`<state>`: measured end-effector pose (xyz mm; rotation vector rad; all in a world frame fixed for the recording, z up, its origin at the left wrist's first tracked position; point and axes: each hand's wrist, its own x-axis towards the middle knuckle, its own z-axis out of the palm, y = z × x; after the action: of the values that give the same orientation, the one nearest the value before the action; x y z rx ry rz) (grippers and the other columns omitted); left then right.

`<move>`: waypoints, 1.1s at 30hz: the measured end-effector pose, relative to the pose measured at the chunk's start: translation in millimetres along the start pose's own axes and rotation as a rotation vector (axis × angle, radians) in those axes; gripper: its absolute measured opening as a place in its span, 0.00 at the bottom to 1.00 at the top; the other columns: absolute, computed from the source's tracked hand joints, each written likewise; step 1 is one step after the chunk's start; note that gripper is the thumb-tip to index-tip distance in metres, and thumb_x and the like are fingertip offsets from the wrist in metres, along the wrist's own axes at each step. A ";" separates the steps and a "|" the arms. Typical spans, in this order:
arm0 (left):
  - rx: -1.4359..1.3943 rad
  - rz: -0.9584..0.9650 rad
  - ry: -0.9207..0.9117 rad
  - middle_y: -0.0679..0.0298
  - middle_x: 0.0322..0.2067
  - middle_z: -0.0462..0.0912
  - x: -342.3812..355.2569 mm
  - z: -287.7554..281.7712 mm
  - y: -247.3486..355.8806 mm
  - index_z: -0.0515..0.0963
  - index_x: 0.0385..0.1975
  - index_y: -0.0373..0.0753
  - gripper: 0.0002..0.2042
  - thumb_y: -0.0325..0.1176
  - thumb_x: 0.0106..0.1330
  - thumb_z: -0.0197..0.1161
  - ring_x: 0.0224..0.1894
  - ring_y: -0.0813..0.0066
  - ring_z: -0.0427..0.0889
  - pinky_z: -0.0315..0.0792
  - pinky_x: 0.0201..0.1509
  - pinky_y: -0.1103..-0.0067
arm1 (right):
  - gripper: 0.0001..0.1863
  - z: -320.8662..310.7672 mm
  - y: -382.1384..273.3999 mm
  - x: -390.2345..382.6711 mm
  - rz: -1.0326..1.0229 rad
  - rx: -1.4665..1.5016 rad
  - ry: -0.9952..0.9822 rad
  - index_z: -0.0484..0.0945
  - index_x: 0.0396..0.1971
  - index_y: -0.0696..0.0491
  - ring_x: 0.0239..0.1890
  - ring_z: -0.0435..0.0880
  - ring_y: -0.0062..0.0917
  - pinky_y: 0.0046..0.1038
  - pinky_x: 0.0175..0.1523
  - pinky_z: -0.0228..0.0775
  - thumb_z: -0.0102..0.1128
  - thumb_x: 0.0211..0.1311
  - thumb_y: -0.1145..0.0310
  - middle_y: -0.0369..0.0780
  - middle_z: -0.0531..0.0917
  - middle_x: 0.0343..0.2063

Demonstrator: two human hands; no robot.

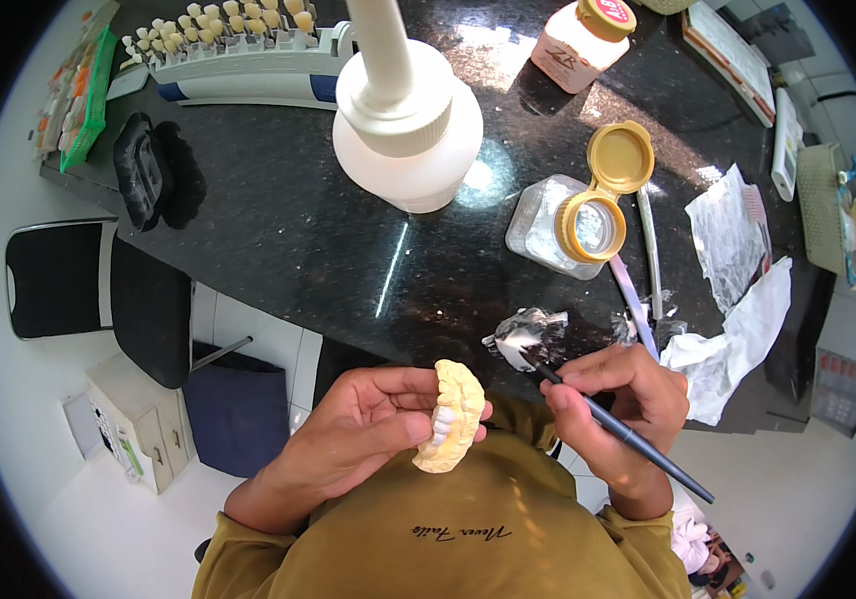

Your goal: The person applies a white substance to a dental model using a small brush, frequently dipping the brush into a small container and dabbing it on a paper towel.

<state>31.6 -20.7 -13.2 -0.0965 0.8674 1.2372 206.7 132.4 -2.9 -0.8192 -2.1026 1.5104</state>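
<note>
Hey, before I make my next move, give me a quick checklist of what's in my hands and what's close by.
1. Yellow dental cast held in the left hand: ok, between thumb and fingers.
2. Black slender tool held in the right hand: ok, gripped like a pen.
3. Tool tip touching the white material: cannot tell; it is close, but contact is unclear.
4. Clear jar closed: not ok, its gold lid is flipped open.
5. White teeth on the cast fixed firmly: cannot tell from this view.
</note>
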 end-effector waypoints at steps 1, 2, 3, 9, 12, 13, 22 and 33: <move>0.001 -0.002 0.003 0.44 0.46 0.77 -0.3 0.2 0.3 0.68 0.53 0.25 0.26 0.36 0.58 0.64 0.46 0.56 0.81 0.74 0.54 0.68 | 0.09 0.3 1.0 -0.3 -0.047 0.018 -0.008 0.72 0.24 0.60 0.24 0.83 0.24 0.21 0.30 0.75 0.65 0.48 0.80 0.46 0.81 0.21; 0.000 -0.005 0.006 0.44 0.46 0.77 -0.5 1.0 0.7 0.68 0.53 0.25 0.26 0.36 0.58 0.64 0.46 0.56 0.81 0.73 0.54 0.67 | 0.09 0.8 1.3 -0.7 -0.096 0.049 -0.011 0.74 0.24 0.60 0.23 0.83 0.25 0.20 0.28 0.74 0.67 0.45 0.80 0.46 0.81 0.21; 0.000 -0.009 0.008 0.44 0.46 0.77 -0.7 2.0 1.3 0.68 0.53 0.25 0.26 0.35 0.58 0.64 0.47 0.56 0.81 0.73 0.54 0.67 | 0.10 1.4 1.3 -1.5 -0.145 0.080 -0.015 0.75 0.24 0.60 0.22 0.83 0.25 0.20 0.27 0.74 0.69 0.43 0.80 0.45 0.82 0.22; -0.025 0.005 0.002 0.47 0.46 0.78 -0.4 -1.1 -3.3 0.68 0.53 0.25 0.25 0.34 0.58 0.64 0.47 0.59 0.80 0.72 0.56 0.68 | 0.13 14.9 0.8 7.4 -0.447 0.156 -0.128 0.78 0.28 0.58 0.35 0.85 0.37 0.28 0.37 0.80 0.71 0.40 0.80 0.41 0.81 0.25; -0.021 0.010 -0.002 0.48 0.46 0.78 -0.7 -4.6 -6.0 0.68 0.53 0.25 0.25 0.35 0.59 0.64 0.47 0.59 0.80 0.72 0.56 0.68 | 0.12 21.7 3.6 7.6 -0.480 0.149 -0.114 0.78 0.26 0.58 0.36 0.85 0.37 0.30 0.40 0.81 0.71 0.40 0.80 0.41 0.81 0.25; -0.019 0.009 -0.005 0.48 0.46 0.78 -1.1 -5.1 -6.2 0.68 0.53 0.25 0.26 0.35 0.59 0.63 0.47 0.59 0.80 0.72 0.55 0.68 | 0.11 21.8 2.9 7.8 -0.476 0.143 -0.117 0.78 0.26 0.58 0.36 0.85 0.37 0.31 0.40 0.81 0.70 0.40 0.80 0.41 0.81 0.25; -0.028 0.013 -0.025 0.49 0.46 0.77 0.0 -8.5 -8.5 0.67 0.53 0.25 0.26 0.34 0.60 0.64 0.48 0.60 0.80 0.72 0.56 0.68 | 0.10 22.2 3.9 7.5 -0.463 0.131 -0.128 0.78 0.25 0.59 0.36 0.85 0.38 0.32 0.41 0.81 0.70 0.40 0.80 0.42 0.81 0.24; -0.040 0.015 -0.017 0.49 0.45 0.78 -0.1 -9.1 -8.8 0.67 0.53 0.25 0.25 0.34 0.59 0.64 0.48 0.60 0.80 0.73 0.55 0.68 | 0.10 22.4 1.8 8.7 -0.456 0.146 -0.136 0.78 0.25 0.60 0.36 0.85 0.38 0.32 0.41 0.81 0.70 0.40 0.80 0.42 0.81 0.25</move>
<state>34.4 -28.5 -22.7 -0.1113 0.8303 1.2675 186.3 123.1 -11.8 -0.1680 -2.0592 1.4711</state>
